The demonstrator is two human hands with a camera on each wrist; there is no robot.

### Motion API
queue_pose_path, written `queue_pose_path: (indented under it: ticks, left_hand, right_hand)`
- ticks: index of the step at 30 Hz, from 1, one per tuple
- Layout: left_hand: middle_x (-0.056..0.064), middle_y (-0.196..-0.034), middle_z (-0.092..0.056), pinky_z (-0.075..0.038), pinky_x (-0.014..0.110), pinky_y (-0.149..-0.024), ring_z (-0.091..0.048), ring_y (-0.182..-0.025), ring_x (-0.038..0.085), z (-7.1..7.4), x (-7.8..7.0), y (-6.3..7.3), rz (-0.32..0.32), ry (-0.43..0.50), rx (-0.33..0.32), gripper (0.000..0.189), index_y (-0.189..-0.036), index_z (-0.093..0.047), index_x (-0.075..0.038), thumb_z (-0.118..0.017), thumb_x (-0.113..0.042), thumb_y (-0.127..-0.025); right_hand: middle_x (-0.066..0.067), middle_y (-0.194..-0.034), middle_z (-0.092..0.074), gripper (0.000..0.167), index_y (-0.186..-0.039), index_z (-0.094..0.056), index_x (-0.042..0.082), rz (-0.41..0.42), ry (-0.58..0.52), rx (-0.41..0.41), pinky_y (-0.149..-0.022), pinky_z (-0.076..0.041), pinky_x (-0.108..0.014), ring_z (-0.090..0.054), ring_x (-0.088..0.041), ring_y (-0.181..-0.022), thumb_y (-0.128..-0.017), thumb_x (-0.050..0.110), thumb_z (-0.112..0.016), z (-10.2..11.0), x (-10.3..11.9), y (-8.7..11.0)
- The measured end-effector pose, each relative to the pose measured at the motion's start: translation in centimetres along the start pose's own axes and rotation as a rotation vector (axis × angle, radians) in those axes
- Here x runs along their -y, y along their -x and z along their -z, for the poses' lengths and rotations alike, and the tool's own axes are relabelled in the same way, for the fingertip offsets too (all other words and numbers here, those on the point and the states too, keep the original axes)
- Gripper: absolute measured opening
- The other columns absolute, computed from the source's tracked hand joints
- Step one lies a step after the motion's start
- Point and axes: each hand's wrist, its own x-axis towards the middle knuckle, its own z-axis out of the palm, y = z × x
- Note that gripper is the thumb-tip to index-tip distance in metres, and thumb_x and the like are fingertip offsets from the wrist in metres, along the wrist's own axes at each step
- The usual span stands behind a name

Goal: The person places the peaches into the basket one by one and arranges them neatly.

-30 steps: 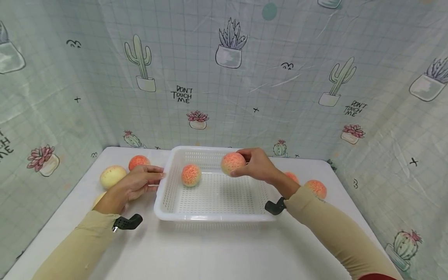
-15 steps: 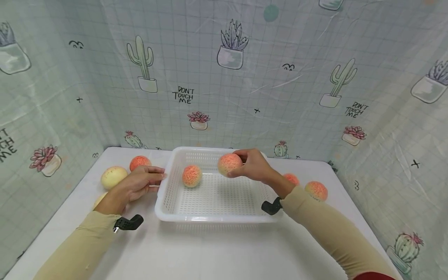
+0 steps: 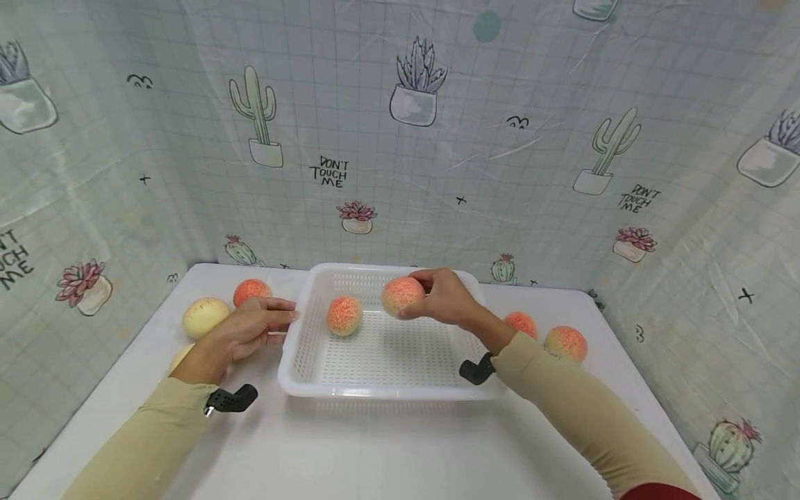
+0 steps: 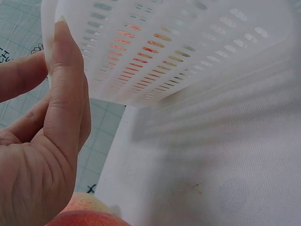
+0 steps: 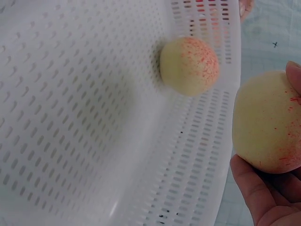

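A white perforated plastic basket (image 3: 387, 392) occupies the middle of the table. My left hand (image 3: 253, 326) grips its left rim; in the left wrist view the thumb (image 4: 66, 89) lies along the rim. My right hand (image 3: 446, 300) holds a red-speckled, pale yellow peach (image 3: 401, 297) between thumb and fingers, above the back part of the basket. Another peach (image 3: 344, 316) lies inside, near the left wall. From the right wrist view, the held peach (image 5: 263, 127) appears apart from the lying peach (image 5: 188, 66).
Left of the basket are a red peach (image 3: 252, 290), a pale yellow peach (image 3: 205, 317) and one partly hidden by my left wrist (image 3: 180, 355). On the right lie two more peaches (image 3: 521, 323) (image 3: 567, 343), beside my right forearm. A patterned curtain (image 3: 400, 160) encloses the table's back and sides.
My right hand has moved slightly left over the basket with the peach in its grip. The left hand keeps its hold on the rim, and the peach inside has stayed in place.
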Motion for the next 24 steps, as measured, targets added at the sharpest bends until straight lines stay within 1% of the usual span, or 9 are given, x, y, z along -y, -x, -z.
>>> queue_pose_path:
  ticks: [10, 17, 24]
  left_hand:
    - [0.003, -0.118, -0.071, -0.065, 0.036, -0.09, -0.074, -0.099, 0.018, 0.1, 0.1, 0.0, 0.005, 0.003, -0.001, 0.059, -0.149, -0.049, 0.004, -0.072, -0.016, -0.099]
    - [0.002, -0.115, -0.072, -0.065, 0.036, -0.089, -0.074, -0.099, 0.018, 0.1, 0.1, -0.1, 0.003, 0.007, 0.003, 0.056, -0.147, -0.049, 0.005, -0.071, -0.014, -0.099]
    - [0.003, -0.117, -0.071, -0.065, 0.035, -0.089, -0.074, -0.1, 0.018, 0.1, 0.1, -0.1, 0.004, 0.003, -0.004, 0.058, -0.148, -0.05, 0.005, -0.073, -0.016, -0.099]
  right_hand:
    - [-0.003, -0.113, -0.077, 0.071, -0.134, -0.069, 0.01, -0.005, 0.014, 0.0, -0.08, -0.058, -0.028, -0.068, -0.017, -0.096, -0.071, 0.027, -0.095, -0.7, 0.0, -0.6]
    - [-0.002, -0.11, -0.077, 0.066, -0.13, -0.071, 0.012, 0.009, 0.015, 0.003, -0.079, -0.058, -0.027, -0.068, -0.016, -0.094, -0.071, 0.026, -0.095, -1.2, -0.3, -1.2]
    - [-0.002, -0.108, -0.078, 0.063, -0.128, -0.072, 0.012, 0.028, 0.026, -0.01, -0.078, -0.057, -0.027, -0.068, -0.015, -0.092, -0.071, 0.025, -0.095, -1.6, -0.2, -1.6]
